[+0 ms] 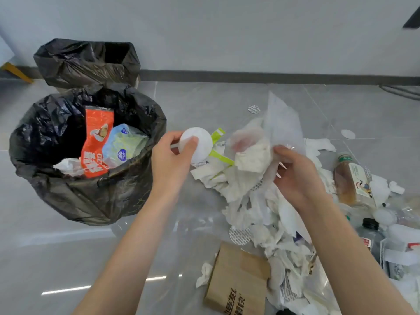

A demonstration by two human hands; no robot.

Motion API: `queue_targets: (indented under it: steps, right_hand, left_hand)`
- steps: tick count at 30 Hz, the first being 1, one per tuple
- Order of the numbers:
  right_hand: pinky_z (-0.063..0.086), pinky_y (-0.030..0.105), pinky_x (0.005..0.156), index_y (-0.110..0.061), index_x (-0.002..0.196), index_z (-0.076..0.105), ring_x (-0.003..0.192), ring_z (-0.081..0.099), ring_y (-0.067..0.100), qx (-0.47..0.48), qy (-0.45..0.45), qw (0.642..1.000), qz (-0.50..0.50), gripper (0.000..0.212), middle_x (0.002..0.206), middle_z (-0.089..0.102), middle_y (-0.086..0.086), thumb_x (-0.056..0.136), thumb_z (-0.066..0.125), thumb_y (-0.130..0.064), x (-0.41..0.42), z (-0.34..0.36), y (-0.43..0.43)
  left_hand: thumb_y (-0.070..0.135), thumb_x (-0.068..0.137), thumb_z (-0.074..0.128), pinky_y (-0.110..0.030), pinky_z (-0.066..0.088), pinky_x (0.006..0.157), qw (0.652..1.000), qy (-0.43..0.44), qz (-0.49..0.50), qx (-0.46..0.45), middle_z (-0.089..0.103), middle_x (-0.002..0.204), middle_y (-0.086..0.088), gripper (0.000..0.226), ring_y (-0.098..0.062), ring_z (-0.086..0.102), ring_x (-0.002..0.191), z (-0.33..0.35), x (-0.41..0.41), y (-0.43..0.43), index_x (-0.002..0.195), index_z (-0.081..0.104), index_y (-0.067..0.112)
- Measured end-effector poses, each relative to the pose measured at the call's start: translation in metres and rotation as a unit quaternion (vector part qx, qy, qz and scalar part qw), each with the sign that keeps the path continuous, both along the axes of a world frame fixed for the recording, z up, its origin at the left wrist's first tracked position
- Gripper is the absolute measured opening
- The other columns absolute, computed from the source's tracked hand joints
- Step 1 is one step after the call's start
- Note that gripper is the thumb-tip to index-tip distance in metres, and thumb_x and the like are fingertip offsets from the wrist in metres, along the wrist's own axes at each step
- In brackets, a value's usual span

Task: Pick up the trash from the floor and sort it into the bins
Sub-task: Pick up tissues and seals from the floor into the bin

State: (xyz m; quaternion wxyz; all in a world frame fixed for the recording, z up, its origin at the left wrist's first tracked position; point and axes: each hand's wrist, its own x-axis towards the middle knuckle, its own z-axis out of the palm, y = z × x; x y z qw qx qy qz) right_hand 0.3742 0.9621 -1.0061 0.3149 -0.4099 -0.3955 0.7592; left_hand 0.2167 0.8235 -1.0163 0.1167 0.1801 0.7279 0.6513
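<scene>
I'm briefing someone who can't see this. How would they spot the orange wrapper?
Of the two black-bagged bins on the left, take the nearer bin. Inside, the orange wrapper stands upright beside a pale blue packet. It is the only bright orange thing there.

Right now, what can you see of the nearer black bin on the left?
The nearer bin is round, lined with a glossy black bag folded over its rim. It stands upright on the grey floor, before a second lined bin. Inside lie an orange wrapper, a pale blue packet and white paper.
</scene>
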Motion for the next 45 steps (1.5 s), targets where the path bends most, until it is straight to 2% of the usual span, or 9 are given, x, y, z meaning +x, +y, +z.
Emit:
queue_targets:
  steps: [4, 15, 20, 26, 29, 34, 36, 40, 45]
  right_hand:
    - [0.046, 0.022, 0.066, -0.017, 0.073, 0.053, 0.067, 0.05, 0.011, -0.054, 0.117, 0.99, 0.055, 0.018, 0.055, 0.052, -0.007, 0.089, 0.052, -0.009, -0.037, 0.045, -0.002]
    - [0.053, 0.031, 0.088, -0.001, 0.108, 0.057, 0.09, 0.063, 0.026, -0.209, 0.312, 0.916, 0.14, 0.02, 0.098, 0.063, 0.013, 0.089, 0.05, -0.002, -0.155, 0.129, -0.044]
    - [0.051, 0.036, 0.093, -0.002, 0.095, 0.056, 0.08, 0.058, 0.023, -0.16, 0.165, 0.951, 0.208, 0.014, 0.084, 0.056, 0.011, 0.092, 0.045, 0.005, -0.191, 0.095, -0.086]
    - [0.057, 0.027, 0.059, -0.001, 0.123, 0.046, 0.089, 0.063, 0.026, 0.069, -0.125, 0.931, 0.336, 0.037, 0.112, 0.06, 0.019, 0.087, 0.042, 0.007, -0.221, 0.036, -0.106]
    - [0.061, 0.036, 0.062, -0.002, 0.111, 0.054, 0.075, 0.068, 0.029, 0.244, -0.208, 0.869, 0.378, 0.026, 0.098, 0.066, 0.019, 0.088, 0.04, 0.0, -0.222, 0.036, -0.102]
    - [0.033, 0.029, 0.048, -0.012, 0.064, 0.04, 0.072, 0.05, 0.029, 0.552, -0.376, 0.605, 0.434, 0.021, 0.066, 0.045, 0.005, 0.083, 0.048, -0.011, -0.22, 0.041, -0.103]
    - [0.033, 0.027, 0.054, -0.01, 0.065, 0.042, 0.077, 0.048, 0.028, 0.581, -0.385, 0.575, 0.428, 0.019, 0.066, 0.043, 0.003, 0.081, 0.051, -0.01, -0.224, 0.04, -0.102]
    - [0.043, 0.033, 0.076, -0.022, 0.08, 0.065, 0.088, 0.043, 0.03, 0.586, -0.369, 0.594, 0.41, 0.007, 0.074, 0.047, 0.004, 0.074, 0.064, -0.02, -0.22, 0.042, -0.085]
    - [0.045, 0.033, 0.09, -0.025, 0.12, 0.064, 0.103, 0.054, 0.019, 0.517, -0.332, 0.714, 0.335, 0.04, 0.112, 0.063, 0.0, 0.08, 0.067, -0.02, -0.175, 0.038, -0.061]
  left_hand:
    - [0.016, 0.088, 0.063, -0.002, 0.041, 0.058, 0.999, 0.039, 0.026, 0.027, 0.058, 0.083, 0.017, 0.009, 0.017, 0.053, 0.065, 0.038, -0.014, -0.009, 0.093, 0.057, 0.02]
    - [0.02, 0.09, 0.058, 0.003, 0.039, 0.057, 0.976, 0.09, 0.189, 0.062, 0.058, 0.097, 0.014, 0.015, 0.01, 0.054, 0.078, 0.094, -0.079, -0.066, 0.102, 0.055, 0.027]
    - [0.012, 0.089, 0.056, -0.001, 0.041, 0.065, 0.97, 0.128, 0.202, -0.038, 0.059, 0.113, 0.006, 0.031, -0.004, 0.057, 0.089, 0.07, -0.107, -0.102, 0.119, 0.055, 0.02]
    - [0.015, 0.095, 0.052, -0.034, 0.034, 0.108, 0.965, 0.118, 0.128, -0.195, 0.038, 0.148, -0.001, 0.056, -0.02, 0.04, 0.134, 0.04, -0.107, -0.113, 0.147, 0.03, 0.02]
    - [0.011, 0.095, 0.049, -0.033, 0.031, 0.11, 0.957, 0.151, 0.133, -0.208, 0.039, 0.148, 0.0, 0.053, -0.018, 0.037, 0.135, 0.037, -0.106, -0.116, 0.145, 0.033, 0.02]
    - [0.008, 0.096, 0.044, -0.013, 0.023, 0.101, 0.948, 0.209, 0.124, -0.205, 0.042, 0.146, 0.002, 0.047, -0.012, 0.037, 0.134, 0.039, -0.105, -0.108, 0.142, 0.038, 0.018]
    - [0.007, 0.097, 0.043, -0.014, 0.022, 0.103, 0.941, 0.234, 0.083, -0.231, 0.039, 0.147, 0.002, 0.047, -0.011, 0.034, 0.136, 0.035, -0.104, -0.105, 0.142, 0.037, 0.018]
    - [0.011, 0.099, 0.04, -0.027, 0.027, 0.11, 0.925, 0.239, -0.004, -0.295, 0.031, 0.153, 0.003, 0.046, -0.013, 0.027, 0.141, 0.026, -0.108, -0.098, 0.143, 0.036, 0.02]
    - [0.02, 0.1, 0.039, -0.036, 0.032, 0.107, 0.873, 0.201, -0.16, -0.414, 0.023, 0.156, -0.006, 0.043, -0.023, 0.031, 0.139, 0.019, -0.12, -0.077, 0.142, 0.038, 0.025]
